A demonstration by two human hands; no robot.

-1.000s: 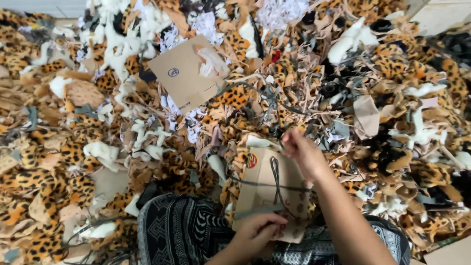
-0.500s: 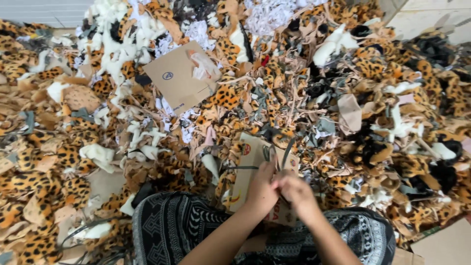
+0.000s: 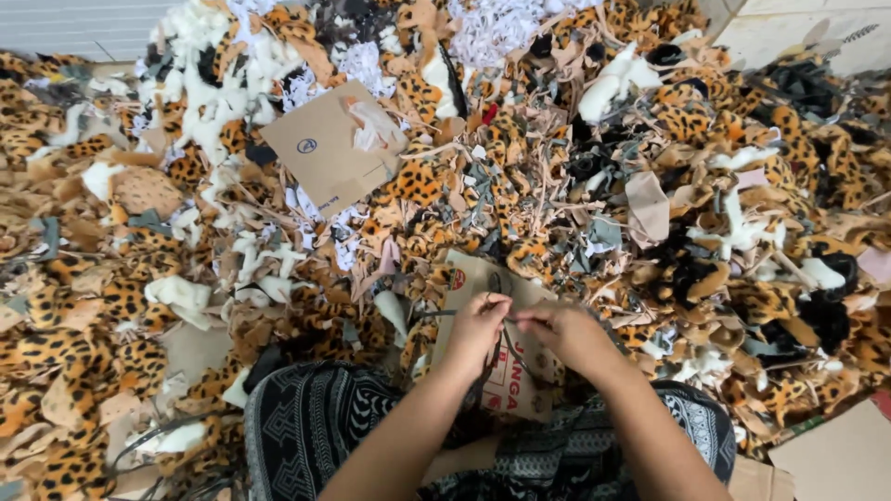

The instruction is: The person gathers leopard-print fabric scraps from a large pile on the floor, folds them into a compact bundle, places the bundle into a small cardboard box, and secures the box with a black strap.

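At six o'clock, over patterned trousers (image 3: pixel 320 422), the left hand (image 3: pixel 478 327) and right hand (image 3: pixel 566 332) pinch a thin dark cord (image 3: pixel 509 320) closed-fingered above a brown cardboard piece (image 3: pixel 506 376) with red print. Leopard-print fabric scraps (image 3: pixel 705 186) cover the floor; at eleven o'clock lies another cardboard sheet (image 3: pixel 325 153), round mark.

Textile workshop floor; heaped leopard-print fabric scraps (image 3: pixel 705 186); cardboard pieces (image 3: pixel 325 148)

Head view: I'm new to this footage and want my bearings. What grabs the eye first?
A heap of leopard-print scraps covers nearly the whole frame, with white fluff at upper left. At bottom centre the left hand and right hand meet over a cardboard piece, pinching a dark cord.
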